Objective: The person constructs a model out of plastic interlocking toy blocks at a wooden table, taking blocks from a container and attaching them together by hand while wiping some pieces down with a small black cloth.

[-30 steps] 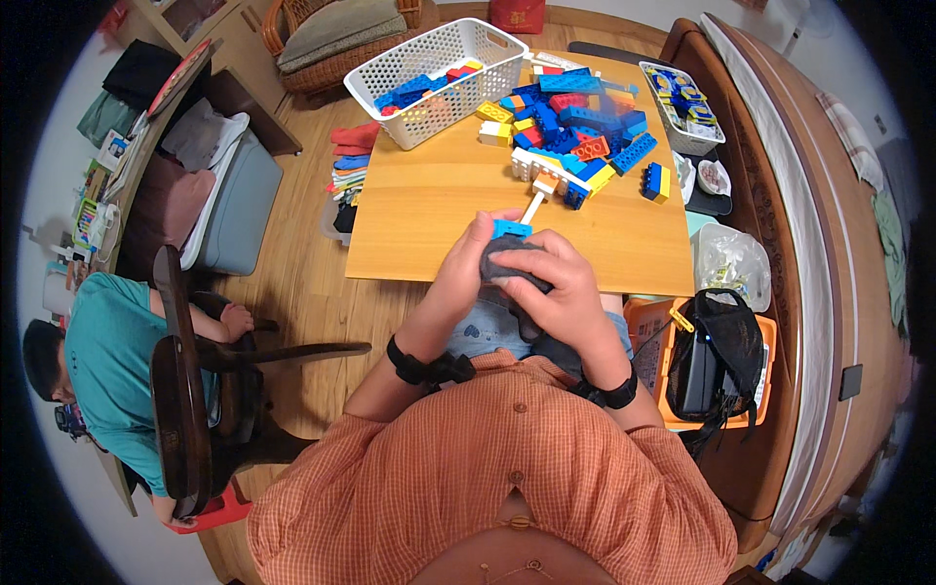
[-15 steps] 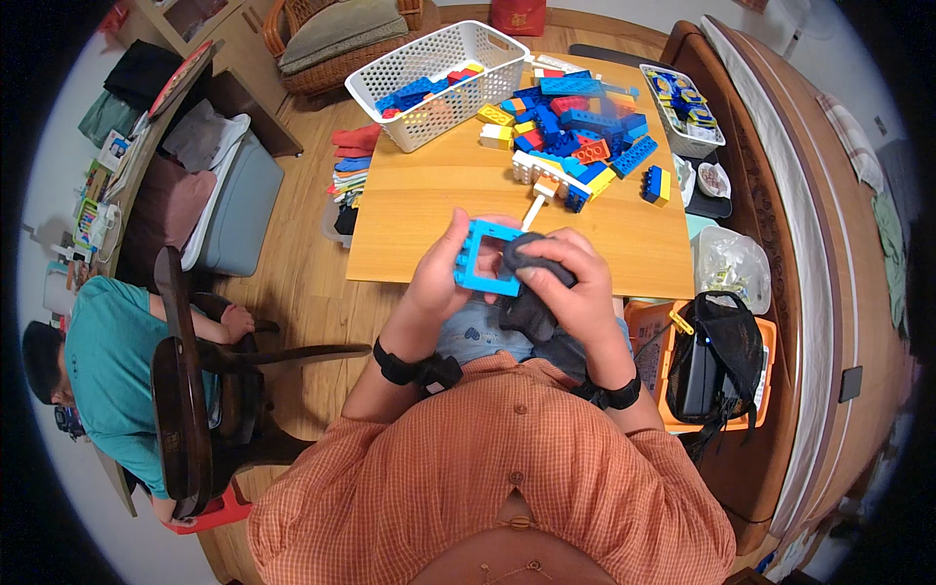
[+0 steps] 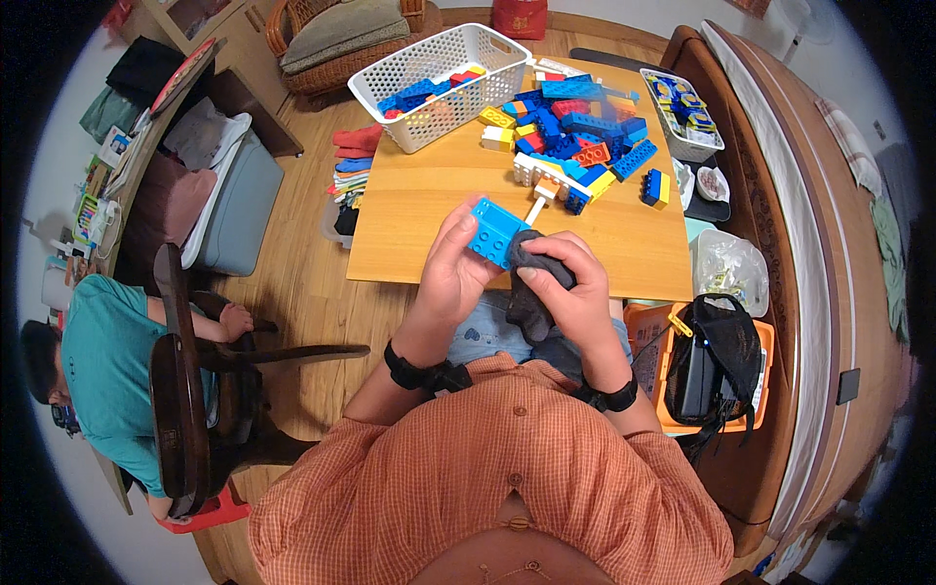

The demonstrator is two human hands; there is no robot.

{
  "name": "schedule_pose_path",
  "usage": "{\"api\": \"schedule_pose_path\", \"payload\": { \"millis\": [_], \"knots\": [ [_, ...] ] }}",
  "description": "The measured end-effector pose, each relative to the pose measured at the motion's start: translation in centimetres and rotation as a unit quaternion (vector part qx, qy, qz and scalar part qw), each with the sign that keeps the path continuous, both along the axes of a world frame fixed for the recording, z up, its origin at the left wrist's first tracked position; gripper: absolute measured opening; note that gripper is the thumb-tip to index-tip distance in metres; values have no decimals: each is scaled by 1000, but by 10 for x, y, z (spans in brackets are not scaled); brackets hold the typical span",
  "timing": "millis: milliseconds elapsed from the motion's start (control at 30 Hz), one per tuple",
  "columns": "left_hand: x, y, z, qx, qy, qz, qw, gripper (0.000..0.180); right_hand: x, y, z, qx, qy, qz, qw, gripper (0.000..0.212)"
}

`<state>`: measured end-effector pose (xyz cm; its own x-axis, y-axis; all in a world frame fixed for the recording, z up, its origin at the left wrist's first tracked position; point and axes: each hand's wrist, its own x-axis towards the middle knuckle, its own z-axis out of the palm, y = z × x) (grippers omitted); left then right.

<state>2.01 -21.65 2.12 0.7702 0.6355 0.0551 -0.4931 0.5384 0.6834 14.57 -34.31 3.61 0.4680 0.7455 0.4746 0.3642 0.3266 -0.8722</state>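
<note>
Above the near edge of the table, my left hand grips a light blue toy building block, its studded face turned toward me. My right hand is closed on a dark grey cloth, pressed against the block's right side. The cloth's lower part hangs down over my lap. Beyond my hands lies a heap of building blocks in blue, yellow, red and white. The white perforated basket at the far left of the table holds more blocks.
The wooden table is in front of me. Right of it stand a white basket of small packets, a clear plastic bag and an orange crate with a black mesh bag. Folded clothes sit left. Another person sits by a chair.
The light blue block has been turned in my left hand: its open frame side faced me before, now its studded side does. The cloth stays in my right hand beside it.
</note>
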Motion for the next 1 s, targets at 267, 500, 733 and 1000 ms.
{"api": "schedule_pose_path", "payload": {
  "millis": [267,500,733,1000],
  "knots": [
    [-8,7,-16,1,44,-59,997,55,10,-3,2,-8,0,-77,997,21],
    [-7,3,-10,95,83,-94,988,78,14,-4,3,-4,-60,-115,992,22],
    [-6,-4,-10,154,118,-120,974,82,14,-6,3,-19,-91,-100,991,25],
    [-2,-8,-7,273,206,26,939,85,11,-10,13,-56,-129,-46,989,24]
  ]
}}
